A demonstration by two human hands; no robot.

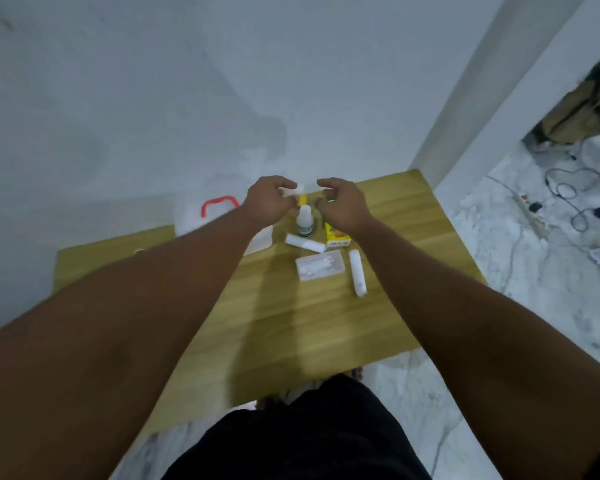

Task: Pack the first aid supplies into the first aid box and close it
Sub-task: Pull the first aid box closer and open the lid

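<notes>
The left hand pinches a small white and yellow item at the far side of the bench; the right hand hovers beside it, fingers curled and spread, over something green. Just near them stand a white bottle and yellow carton. Nearer lie two white rolls and a flat packet. The white first aid box, red-handled, sits far left.

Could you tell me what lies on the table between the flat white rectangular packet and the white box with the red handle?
In the head view, a small white roll lies between the flat white packet and the red-handled white box, on the wooden table.
</notes>
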